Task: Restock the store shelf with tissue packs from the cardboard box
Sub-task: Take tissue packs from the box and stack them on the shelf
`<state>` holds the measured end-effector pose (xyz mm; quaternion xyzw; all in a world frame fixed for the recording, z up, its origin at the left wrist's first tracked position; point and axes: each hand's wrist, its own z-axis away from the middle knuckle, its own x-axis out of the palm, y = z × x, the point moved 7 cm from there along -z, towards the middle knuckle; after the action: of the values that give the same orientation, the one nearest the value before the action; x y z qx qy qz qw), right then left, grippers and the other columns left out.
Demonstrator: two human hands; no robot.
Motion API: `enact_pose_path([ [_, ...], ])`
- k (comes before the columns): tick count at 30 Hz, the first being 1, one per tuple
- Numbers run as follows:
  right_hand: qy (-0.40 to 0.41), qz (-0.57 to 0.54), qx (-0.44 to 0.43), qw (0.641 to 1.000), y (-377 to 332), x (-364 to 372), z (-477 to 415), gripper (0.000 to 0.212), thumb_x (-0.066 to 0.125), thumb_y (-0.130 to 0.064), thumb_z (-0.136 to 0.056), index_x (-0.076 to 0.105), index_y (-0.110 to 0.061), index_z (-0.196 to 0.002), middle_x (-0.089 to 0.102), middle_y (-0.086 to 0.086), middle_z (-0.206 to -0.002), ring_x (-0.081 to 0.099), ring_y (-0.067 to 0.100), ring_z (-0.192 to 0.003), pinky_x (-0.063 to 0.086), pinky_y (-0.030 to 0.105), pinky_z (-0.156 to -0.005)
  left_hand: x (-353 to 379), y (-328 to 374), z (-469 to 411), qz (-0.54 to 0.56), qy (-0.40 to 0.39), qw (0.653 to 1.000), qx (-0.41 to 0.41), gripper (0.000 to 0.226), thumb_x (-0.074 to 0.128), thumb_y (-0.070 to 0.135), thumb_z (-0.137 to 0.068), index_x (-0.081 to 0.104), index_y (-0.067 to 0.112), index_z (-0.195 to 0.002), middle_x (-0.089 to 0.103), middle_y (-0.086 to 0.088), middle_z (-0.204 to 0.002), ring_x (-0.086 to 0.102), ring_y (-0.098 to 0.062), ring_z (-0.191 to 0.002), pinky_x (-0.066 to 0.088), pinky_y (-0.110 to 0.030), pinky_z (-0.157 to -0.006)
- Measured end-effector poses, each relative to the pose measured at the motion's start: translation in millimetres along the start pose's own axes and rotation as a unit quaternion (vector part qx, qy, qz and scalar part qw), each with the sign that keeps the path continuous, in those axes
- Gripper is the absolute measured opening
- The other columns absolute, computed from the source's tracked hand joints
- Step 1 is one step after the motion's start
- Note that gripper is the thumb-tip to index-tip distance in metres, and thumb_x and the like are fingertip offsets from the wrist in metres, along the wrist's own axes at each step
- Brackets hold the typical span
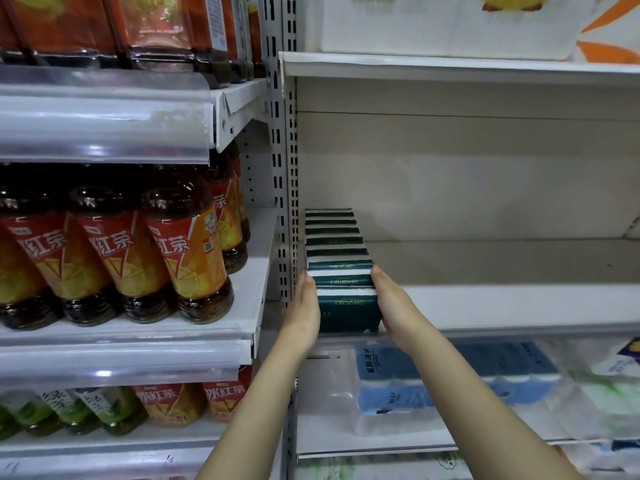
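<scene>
Row of dark green tissue packs (346, 303) stands at far left end of shelf (519, 306), running from front lip back toward rear wall. Left hand (304, 306) lies flat on row's left side, in narrow gap beside perforated upright (284, 202). Right hand (391, 303) lies flat on right side. Fingers (378, 277) of both straight, pressed together, bracing front packs. Bare shelf board runs wide to right of row. Tea bottles (180, 258) fill bay to left. Blue packs (450, 379) sit on shelf below.
</scene>
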<state>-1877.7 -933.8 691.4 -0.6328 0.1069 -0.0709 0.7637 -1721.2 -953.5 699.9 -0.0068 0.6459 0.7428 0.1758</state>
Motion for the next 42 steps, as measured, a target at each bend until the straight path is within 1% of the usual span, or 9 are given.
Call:
enact_pose_path([
  [2, 0.013, 0.010, -0.009, 1.000, -3, 1, 4, 0.052, 0.031, -0.052, -0.099, 0.035, -0.035, -0.149, 0.036, -0.016, -0.152, 0.030, 0.009, -0.142, 0.023, 0.040, -0.120, 1, 3, 5, 0.002, 0.006, 1.000, 0.013, 0.052, 0.012, 0.048, -0.104, 0.020, 0.035, -0.153, 0.024, 0.005, -0.159, 0.021, -0.021, -0.147, 0.016, -0.043, -0.120],
  [8, 0.046, 0.055, -0.023, 0.997, -27, -5, 20, 0.059, 0.026, -0.048, -0.104, 0.015, -0.022, -0.156, 0.016, -0.009, -0.161, 0.014, 0.013, -0.149, 0.012, 0.032, -0.118, -6, 17, 17, -0.010, 0.019, 0.999, 0.030, 0.053, 0.015, 0.047, -0.104, 0.009, 0.034, -0.155, 0.020, 0.001, -0.161, 0.020, -0.024, -0.147, 0.017, -0.043, -0.117],
  [13, 0.149, -0.011, -0.143, 0.978, -60, -35, 47, 0.046, 0.039, -0.031, -0.105, 0.038, -0.019, -0.148, 0.039, -0.007, -0.152, 0.034, 0.004, -0.136, 0.023, 0.019, -0.106, -14, 42, 25, -0.050, 0.058, 0.988, 0.138, 0.053, 0.036, 0.035, -0.104, 0.017, 0.036, -0.153, 0.026, 0.008, -0.158, 0.028, -0.017, -0.144, 0.025, -0.040, -0.117],
  [16, 0.138, -0.029, -0.178, 0.974, -69, -44, 62, 0.042, 0.043, -0.028, -0.104, 0.045, -0.019, -0.144, 0.047, -0.007, -0.147, 0.040, 0.002, -0.132, 0.028, 0.021, -0.110, -6, 57, 37, -0.086, 0.082, 0.974, 0.192, 0.055, 0.040, 0.033, -0.103, 0.020, 0.032, -0.153, 0.017, 0.012, -0.160, 0.016, -0.009, -0.146, 0.014, -0.030, -0.117],
  [20, 0.110, -0.064, -0.202, 0.971, -69, -58, 82, 0.040, 0.045, -0.029, -0.103, 0.047, -0.024, -0.142, 0.049, -0.009, -0.145, 0.044, 0.002, -0.132, 0.032, 0.032, -0.116, 15, 84, 70, -0.065, 0.115, 0.942, 0.309, 0.046, 0.043, 0.018, -0.102, 0.038, 0.028, -0.147, 0.029, 0.014, -0.156, 0.021, 0.002, -0.142, 0.024, -0.026, -0.118],
  [24, 0.087, -0.071, -0.208, 0.972, -49, -87, 121, 0.037, 0.045, -0.030, -0.103, 0.047, -0.030, -0.140, 0.050, -0.012, -0.143, 0.045, -0.003, -0.130, 0.034, 0.023, -0.111, 63, 91, 100, -0.058, 0.066, 0.927, 0.364, 0.043, 0.047, 0.006, -0.099, 0.049, 0.027, -0.137, 0.041, 0.015, -0.144, 0.031, 0.000, -0.139, 0.021, -0.006, -0.110],
  [30, 0.105, -0.079, -0.169, 0.977, 6, -154, 166, 0.031, 0.045, -0.032, -0.103, 0.049, -0.035, -0.134, 0.055, -0.017, -0.137, 0.047, -0.004, -0.129, 0.033, 0.031, -0.114, 143, 65, 138, -0.031, -0.007, 0.954, 0.299, 0.039, 0.049, 0.009, -0.099, 0.053, 0.023, -0.135, 0.049, 0.012, -0.141, 0.038, 0.004, -0.133, 0.027, -0.001, -0.101],
  [36, 0.088, -0.087, -0.104, 0.987, 64, -203, 198, 0.027, 0.039, -0.031, -0.104, 0.050, -0.038, -0.128, 0.055, -0.017, -0.135, 0.045, -0.002, -0.130, 0.029, 0.035, -0.118, 195, 0, 157, -0.003, -0.037, 0.981, 0.188, 0.035, 0.051, 0.019, -0.100, 0.050, 0.038, -0.128, 0.050, 0.016, -0.139, 0.042, -0.002, -0.133, 0.033, -0.027, -0.114],
  [42, 0.061, -0.078, -0.035, 0.994, 127, -214, 215, 0.033, 0.048, -0.048, -0.094, 0.057, -0.036, -0.123, 0.060, -0.020, -0.128, 0.049, -0.004, -0.125, 0.033, 0.030, -0.113, 213, -64, 178, 0.007, -0.035, 0.994, 0.104, 0.034, 0.052, 0.019, -0.100, 0.050, 0.036, -0.129, 0.051, 0.010, -0.139, 0.045, -0.005, -0.131, 0.034, -0.018, -0.106],
])
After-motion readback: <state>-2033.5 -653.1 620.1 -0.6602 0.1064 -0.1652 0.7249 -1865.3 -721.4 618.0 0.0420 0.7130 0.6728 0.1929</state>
